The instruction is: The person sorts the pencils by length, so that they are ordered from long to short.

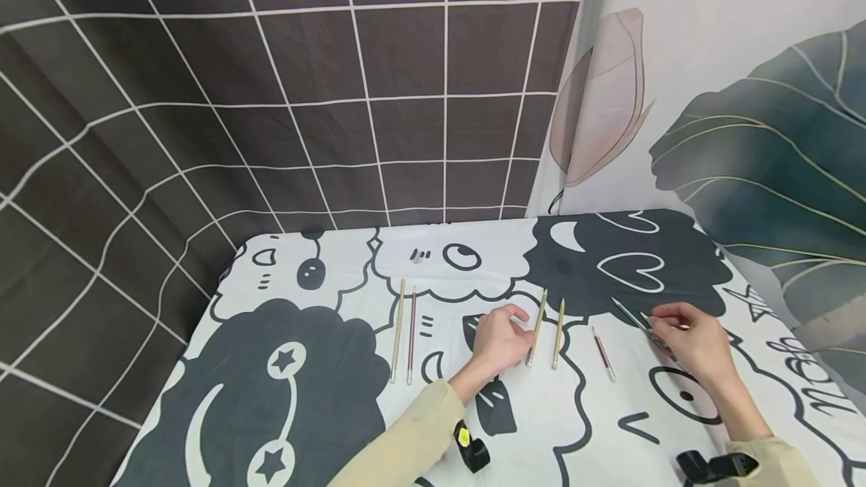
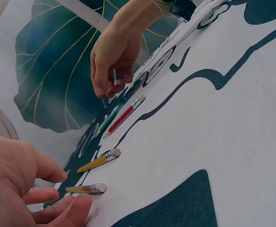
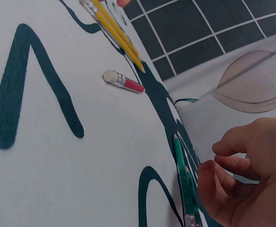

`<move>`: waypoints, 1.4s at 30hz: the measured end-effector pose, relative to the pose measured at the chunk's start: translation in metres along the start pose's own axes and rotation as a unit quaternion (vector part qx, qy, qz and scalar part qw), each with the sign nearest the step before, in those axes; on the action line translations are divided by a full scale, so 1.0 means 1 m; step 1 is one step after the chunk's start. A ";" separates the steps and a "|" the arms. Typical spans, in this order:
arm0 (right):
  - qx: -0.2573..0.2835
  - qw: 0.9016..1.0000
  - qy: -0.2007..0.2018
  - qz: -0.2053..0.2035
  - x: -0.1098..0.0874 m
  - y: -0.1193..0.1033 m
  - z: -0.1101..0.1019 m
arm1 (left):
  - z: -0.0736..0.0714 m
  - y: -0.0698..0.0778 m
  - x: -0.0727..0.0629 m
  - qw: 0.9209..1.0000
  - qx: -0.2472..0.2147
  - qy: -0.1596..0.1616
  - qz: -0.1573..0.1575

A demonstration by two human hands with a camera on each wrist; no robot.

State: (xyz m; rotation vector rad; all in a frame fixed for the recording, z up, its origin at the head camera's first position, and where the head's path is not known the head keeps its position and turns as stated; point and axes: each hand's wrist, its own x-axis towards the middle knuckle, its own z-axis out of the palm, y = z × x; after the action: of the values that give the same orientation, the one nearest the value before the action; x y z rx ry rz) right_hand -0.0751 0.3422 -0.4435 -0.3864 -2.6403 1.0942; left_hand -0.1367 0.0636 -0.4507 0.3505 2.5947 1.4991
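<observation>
My left hand (image 1: 499,340) hovers beside a yellow pencil (image 1: 537,328), its fingers loosely bent and nothing held between them. In the left wrist view, the fingertips (image 2: 57,176) come close to the pencil's side. A second yellow pencil (image 1: 558,334) lies just right of that one. My right hand (image 1: 693,344) is at two green pencils (image 3: 180,163) that lie side by side on the patterned cloth. In the right wrist view, its relaxed fingers are next to them, with no pencil in their grasp. Between the hands lies a short red pencil (image 1: 604,354) with a white eraser.
Left of my left hand, a long yellow pencil (image 1: 398,331) and a long red pencil (image 1: 411,335) lie nearly parallel. A black-and-white printed cloth (image 1: 534,427) covers the table. A dark grid curtain (image 1: 406,126) hangs behind, and a leaf-print curtain (image 1: 778,141) to the right.
</observation>
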 end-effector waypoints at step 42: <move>-0.103 0.994 0.015 -0.037 0.004 -0.001 0.000 | 0.010 0.003 0.013 0.986 0.158 0.000 0.048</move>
State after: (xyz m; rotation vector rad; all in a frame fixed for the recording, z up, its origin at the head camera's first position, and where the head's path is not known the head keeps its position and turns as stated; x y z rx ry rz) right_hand -0.0788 0.3424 -0.4421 -0.3393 -2.7265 0.7896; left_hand -0.1462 0.0769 -0.4533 0.5138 2.8530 1.1068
